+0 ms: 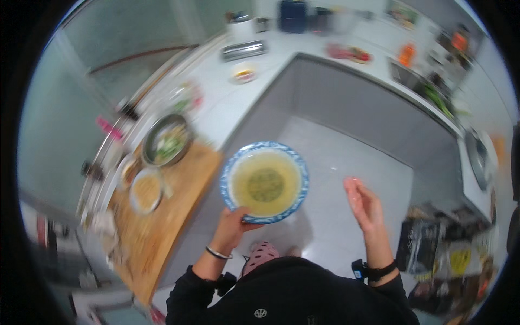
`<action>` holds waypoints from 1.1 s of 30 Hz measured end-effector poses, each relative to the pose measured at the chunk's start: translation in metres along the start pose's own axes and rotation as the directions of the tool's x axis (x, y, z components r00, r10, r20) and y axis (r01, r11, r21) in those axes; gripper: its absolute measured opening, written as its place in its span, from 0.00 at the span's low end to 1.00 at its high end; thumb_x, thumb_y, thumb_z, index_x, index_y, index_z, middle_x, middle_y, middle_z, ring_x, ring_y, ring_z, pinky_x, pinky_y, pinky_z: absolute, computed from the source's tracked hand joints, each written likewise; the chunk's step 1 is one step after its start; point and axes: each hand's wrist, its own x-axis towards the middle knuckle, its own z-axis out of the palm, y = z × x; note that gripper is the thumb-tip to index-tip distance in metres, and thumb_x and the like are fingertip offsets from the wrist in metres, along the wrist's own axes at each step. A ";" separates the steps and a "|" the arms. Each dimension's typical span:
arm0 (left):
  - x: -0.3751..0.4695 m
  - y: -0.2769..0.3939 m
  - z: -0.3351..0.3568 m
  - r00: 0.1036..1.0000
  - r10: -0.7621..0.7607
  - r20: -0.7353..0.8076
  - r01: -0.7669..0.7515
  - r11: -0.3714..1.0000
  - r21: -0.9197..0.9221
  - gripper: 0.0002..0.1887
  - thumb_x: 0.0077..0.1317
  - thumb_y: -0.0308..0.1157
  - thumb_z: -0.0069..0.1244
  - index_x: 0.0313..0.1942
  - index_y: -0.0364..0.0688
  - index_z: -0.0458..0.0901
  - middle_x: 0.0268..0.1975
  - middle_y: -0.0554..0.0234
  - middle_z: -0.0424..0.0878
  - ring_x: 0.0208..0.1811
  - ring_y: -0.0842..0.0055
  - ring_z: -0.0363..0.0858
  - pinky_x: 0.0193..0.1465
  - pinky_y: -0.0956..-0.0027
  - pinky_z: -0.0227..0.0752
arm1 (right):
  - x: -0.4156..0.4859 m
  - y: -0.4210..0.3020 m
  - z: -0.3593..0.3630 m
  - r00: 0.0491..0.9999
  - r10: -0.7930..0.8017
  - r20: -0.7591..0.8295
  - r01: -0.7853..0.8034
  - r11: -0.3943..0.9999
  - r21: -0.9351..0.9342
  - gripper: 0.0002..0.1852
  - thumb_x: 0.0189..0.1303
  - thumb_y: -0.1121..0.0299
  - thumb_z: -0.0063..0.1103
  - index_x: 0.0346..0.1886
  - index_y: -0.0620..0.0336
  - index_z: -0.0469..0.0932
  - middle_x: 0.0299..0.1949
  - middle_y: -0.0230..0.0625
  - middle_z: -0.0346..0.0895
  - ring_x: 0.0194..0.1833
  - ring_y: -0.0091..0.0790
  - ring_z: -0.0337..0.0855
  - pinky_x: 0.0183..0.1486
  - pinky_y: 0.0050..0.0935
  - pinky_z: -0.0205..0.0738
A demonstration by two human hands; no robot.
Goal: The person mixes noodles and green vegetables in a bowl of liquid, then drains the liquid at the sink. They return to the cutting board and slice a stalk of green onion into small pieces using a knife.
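Note:
My left hand [233, 227] grips the near rim of a bowl [304, 178] with a blue-and-white patterned edge, thumb on top and fingers beneath. Yellowish liquid [243, 166] fills much of the bowl, and a dark round pattern shows through at its bottom. The bowl is held over the floor, just right of the wooden cutting board [195, 178]. Off to the right, my right hand [365, 205] hangs in the air, loosely open and holding nothing. Its fingers are blurred.
On the board stand a metal bowl [147, 140] with chopped green and pale food and a small dish [146, 193] of pale bits. A small bowl [243, 73] sits on the white counter [219, 105]. Bags [422, 243] lie at right, below a washing machine [479, 158].

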 end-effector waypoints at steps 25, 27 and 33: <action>0.651 0.040 0.548 0.826 -0.107 0.553 0.034 0.989 0.141 0.25 0.65 0.22 0.41 0.62 0.20 0.63 0.53 0.33 0.80 0.47 0.50 0.87 0.46 0.63 0.89 | 0.222 -0.466 -0.082 0.736 -0.579 -0.351 0.644 0.758 0.100 0.12 0.68 0.79 0.53 0.53 0.74 0.74 0.54 0.52 0.78 0.57 0.46 0.81 0.57 0.32 0.84; 0.692 0.035 0.583 0.838 -0.110 0.535 0.051 0.991 0.123 0.24 0.66 0.21 0.40 0.62 0.22 0.63 0.53 0.34 0.80 0.48 0.51 0.86 0.45 0.62 0.89 | 0.249 -0.497 -0.097 0.737 -0.571 -0.363 0.638 0.765 0.093 0.12 0.68 0.79 0.53 0.53 0.74 0.74 0.53 0.52 0.79 0.56 0.46 0.82 0.56 0.31 0.84; 0.787 0.017 0.677 0.894 -0.115 0.432 0.052 0.986 0.156 0.23 0.66 0.18 0.38 0.62 0.23 0.62 0.54 0.32 0.79 0.46 0.48 0.87 0.44 0.56 0.90 | 0.348 -0.619 -0.137 0.779 -0.525 -0.342 0.588 0.802 0.108 0.12 0.69 0.78 0.52 0.53 0.72 0.72 0.52 0.49 0.78 0.56 0.45 0.81 0.55 0.28 0.84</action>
